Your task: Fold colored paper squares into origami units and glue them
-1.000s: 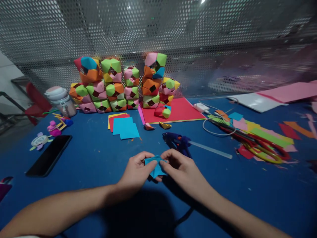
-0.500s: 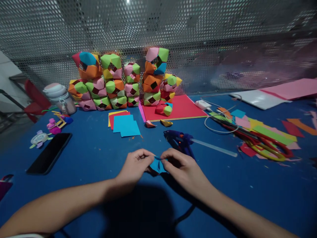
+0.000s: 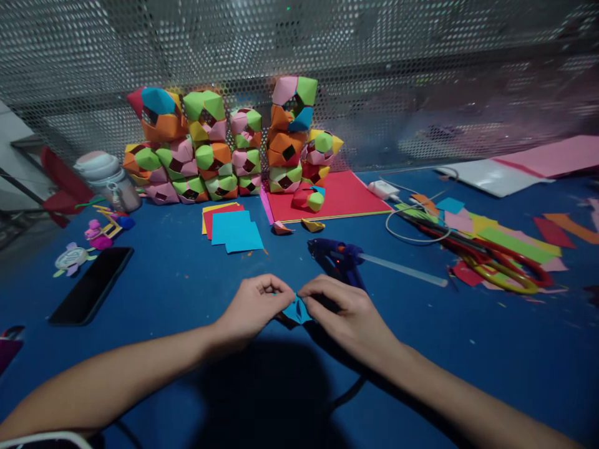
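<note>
The folded blue paper (image 3: 296,310) sat low over the blue table (image 3: 187,287), pinched from both sides — the left hand (image 3: 253,308) and the right hand (image 3: 349,312) each had fingers closed on it, fingertips nearly meeting above it. Just behind the right hand lay a blue glue gun (image 3: 339,259). Farther back lay loose blue paper squares (image 3: 236,231) and a red sheet (image 3: 337,196) — and, against the mesh wall, stacked paper cubes (image 3: 219,149).
</note>
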Action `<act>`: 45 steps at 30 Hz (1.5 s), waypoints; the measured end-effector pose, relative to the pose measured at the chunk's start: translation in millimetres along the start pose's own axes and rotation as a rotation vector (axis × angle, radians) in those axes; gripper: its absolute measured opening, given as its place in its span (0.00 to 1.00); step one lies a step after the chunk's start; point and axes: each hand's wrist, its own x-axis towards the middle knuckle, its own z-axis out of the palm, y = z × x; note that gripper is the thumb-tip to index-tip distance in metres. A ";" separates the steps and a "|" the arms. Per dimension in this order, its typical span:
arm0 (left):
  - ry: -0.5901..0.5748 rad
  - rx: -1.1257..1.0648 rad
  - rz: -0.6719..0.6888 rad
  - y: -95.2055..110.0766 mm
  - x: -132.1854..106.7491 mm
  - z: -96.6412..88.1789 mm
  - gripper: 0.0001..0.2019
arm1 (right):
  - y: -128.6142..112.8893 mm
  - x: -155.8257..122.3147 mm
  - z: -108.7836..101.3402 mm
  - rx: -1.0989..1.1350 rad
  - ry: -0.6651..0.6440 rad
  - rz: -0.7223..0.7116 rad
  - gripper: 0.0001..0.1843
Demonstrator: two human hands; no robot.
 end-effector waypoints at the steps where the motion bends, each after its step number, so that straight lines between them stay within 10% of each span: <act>1: 0.017 0.014 0.013 0.4 -0.3 0.2 0.06 | -0.8 0.7 -1.3 0.019 -0.017 0.030 0.08; 8: 0.105 0.116 0.109 -5.5 -1.7 0.5 0.06 | -3.2 1.7 -1.5 0.040 -0.067 0.236 0.08; 18: 0.022 0.148 0.084 -14.6 -5.0 4.2 0.05 | 3.3 -3.9 3.5 -0.058 -0.074 0.005 0.07; 34: -0.005 -0.010 0.014 -7.1 -3.2 6.0 0.09 | -1.7 0.6 -4.3 -0.021 -0.049 0.048 0.07; 45: 0.046 0.165 0.095 -6.1 -4.6 2.7 0.04 | -8.5 -0.2 -3.6 0.127 -0.120 0.276 0.09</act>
